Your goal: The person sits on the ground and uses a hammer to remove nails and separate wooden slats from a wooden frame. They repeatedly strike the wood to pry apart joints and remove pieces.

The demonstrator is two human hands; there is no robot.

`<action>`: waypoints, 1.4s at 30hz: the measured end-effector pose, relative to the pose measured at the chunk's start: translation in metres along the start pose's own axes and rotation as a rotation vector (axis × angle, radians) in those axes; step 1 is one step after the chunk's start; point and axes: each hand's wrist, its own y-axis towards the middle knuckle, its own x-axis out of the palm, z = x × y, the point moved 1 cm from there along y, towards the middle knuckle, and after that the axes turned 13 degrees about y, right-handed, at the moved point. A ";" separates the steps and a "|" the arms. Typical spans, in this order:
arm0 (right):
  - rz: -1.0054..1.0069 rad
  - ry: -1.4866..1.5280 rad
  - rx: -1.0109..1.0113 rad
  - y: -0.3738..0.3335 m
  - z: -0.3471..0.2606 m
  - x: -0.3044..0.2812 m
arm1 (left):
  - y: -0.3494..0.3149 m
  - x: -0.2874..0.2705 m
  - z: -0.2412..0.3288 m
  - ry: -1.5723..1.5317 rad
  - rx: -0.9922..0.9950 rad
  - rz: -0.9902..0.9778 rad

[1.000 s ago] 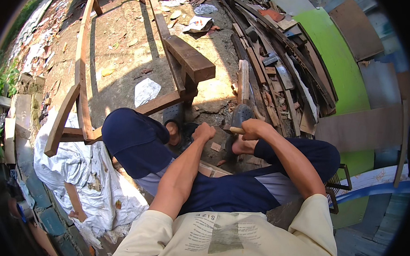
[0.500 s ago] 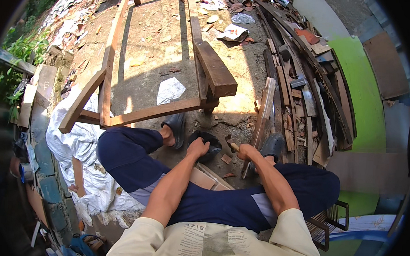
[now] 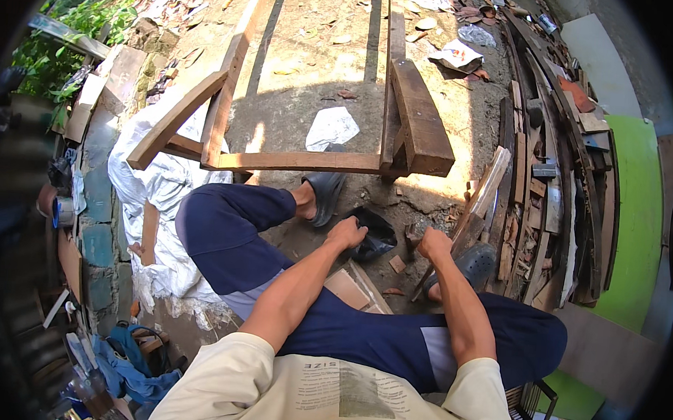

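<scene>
My left hand (image 3: pixel 347 233) is closed on the edge of a black plastic bag (image 3: pixel 374 241), which gapes open between my feet. To its right, my right hand (image 3: pixel 434 244) grips a small tool (image 3: pixel 413 234) with a brownish end; most of it is hidden by the fingers, so its kind is unclear. The tool's end points toward the bag and stays apart from it. Pale flat boards (image 3: pixel 351 287) lie below the bag, between my legs. A small wood chip (image 3: pixel 397 264) rests on the ground under the tool.
Ahead stands a brown wooden frame (image 3: pixel 301 162) with a thick slanted piece (image 3: pixel 421 123) at its right corner. White sheeting (image 3: pixel 163 178) spreads at left beside a block wall (image 3: pixel 96 243). Scrap planks (image 3: pixel 538 144) are heaped at right, near a green panel (image 3: pixel 634 195).
The view has shifted, so the scene sits differently. My right hand has turned the tool; its light wooden handle, visible before, is now mostly hidden. My left hand keeps hold of the bag.
</scene>
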 end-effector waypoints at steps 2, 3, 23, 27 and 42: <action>0.034 -0.025 -0.028 0.005 -0.007 0.002 | 0.000 -0.009 0.002 -0.108 0.006 0.092; 0.048 -0.022 -0.051 0.008 -0.012 0.005 | -0.011 -0.029 0.009 -0.218 0.005 0.186; 0.048 0.425 -0.266 0.035 -0.221 -0.285 | -0.029 -0.444 -0.185 0.391 -0.614 0.470; 0.166 0.105 -0.276 0.077 -0.237 -0.284 | -0.005 -0.436 -0.173 0.471 -0.636 0.672; 0.274 0.128 -0.171 0.141 -0.227 -0.277 | 0.006 -0.447 -0.162 0.547 -0.669 0.662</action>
